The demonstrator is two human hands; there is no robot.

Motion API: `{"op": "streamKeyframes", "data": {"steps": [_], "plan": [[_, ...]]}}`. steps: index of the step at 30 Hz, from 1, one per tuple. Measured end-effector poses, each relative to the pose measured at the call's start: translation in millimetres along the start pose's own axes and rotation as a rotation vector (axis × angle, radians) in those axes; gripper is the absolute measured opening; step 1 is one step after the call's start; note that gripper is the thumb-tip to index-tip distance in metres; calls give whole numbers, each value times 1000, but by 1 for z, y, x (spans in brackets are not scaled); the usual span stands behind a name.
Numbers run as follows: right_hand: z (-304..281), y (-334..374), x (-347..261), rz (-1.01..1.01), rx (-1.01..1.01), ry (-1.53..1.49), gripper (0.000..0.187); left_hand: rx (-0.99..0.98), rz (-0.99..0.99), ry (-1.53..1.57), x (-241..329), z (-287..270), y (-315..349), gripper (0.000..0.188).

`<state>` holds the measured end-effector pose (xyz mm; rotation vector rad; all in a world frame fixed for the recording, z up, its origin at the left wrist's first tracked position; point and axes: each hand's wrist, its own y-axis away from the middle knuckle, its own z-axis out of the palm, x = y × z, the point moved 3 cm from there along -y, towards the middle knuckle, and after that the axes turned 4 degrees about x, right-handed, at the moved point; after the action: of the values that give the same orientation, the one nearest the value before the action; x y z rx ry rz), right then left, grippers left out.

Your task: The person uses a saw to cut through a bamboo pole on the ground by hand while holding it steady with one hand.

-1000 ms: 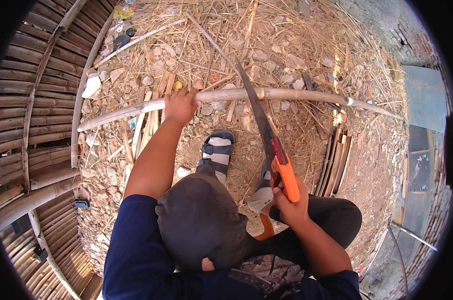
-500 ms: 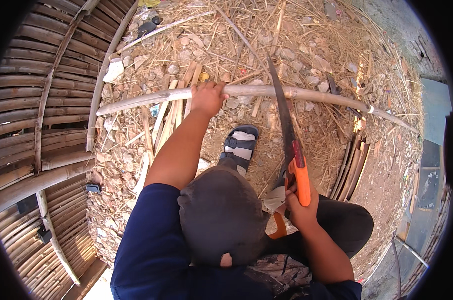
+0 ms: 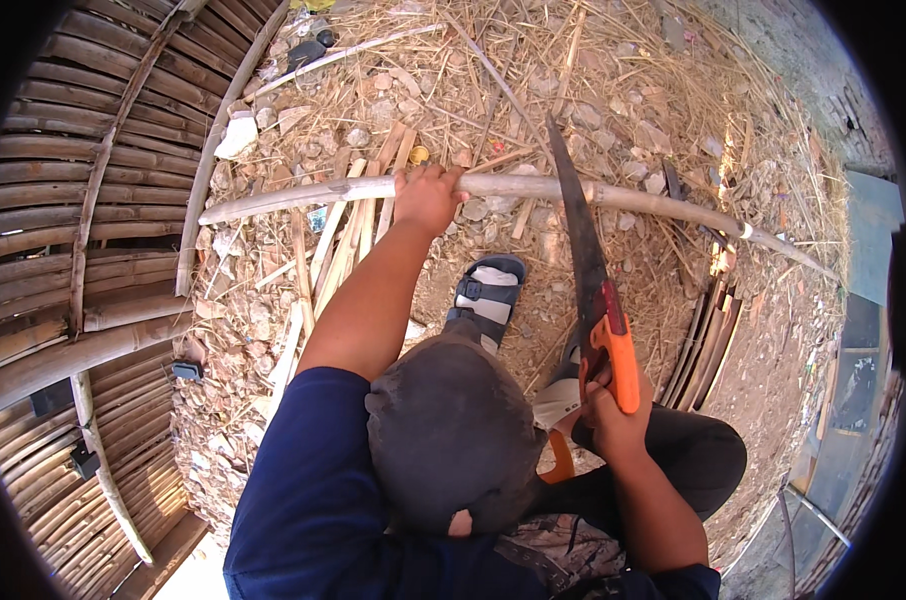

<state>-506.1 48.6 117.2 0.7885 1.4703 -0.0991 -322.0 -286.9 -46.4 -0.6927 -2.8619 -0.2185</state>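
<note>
A long, slightly bowed bamboo pole runs from left to right in front of me, above the ground. My left hand is closed over it left of the middle, knuckles up. In my right hand, the fingers wrap round the orange handle of a handsaw. The saw's dark, tapering blade points away from me and crosses the pole near a joint, its tip past the far side. Whether the teeth bite into the pole cannot be made out. A second orange handle shows beside my right knee, mostly hidden.
Split bamboo strips lie under the pole at left; more dark strips are stacked at right. Stones and straw cover the ground. A slatted bamboo wall stands at left. My sandalled foot is just below the pole.
The view has shifted slightly. My right hand and the saw handle have moved a little to the right, and the blade still crosses the pole. My left hand keeps its place on the pole.
</note>
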Motion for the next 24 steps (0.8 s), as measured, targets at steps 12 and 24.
{"op": "streamKeyframes", "data": {"steps": [12, 24], "plan": [[5, -10, 2, 36, -33, -60, 12, 2, -14, 18, 2, 1, 0, 52], [4, -12, 21, -45, -58, 51, 14, 38, 1, -16, 3, 3, 0, 50]]}}
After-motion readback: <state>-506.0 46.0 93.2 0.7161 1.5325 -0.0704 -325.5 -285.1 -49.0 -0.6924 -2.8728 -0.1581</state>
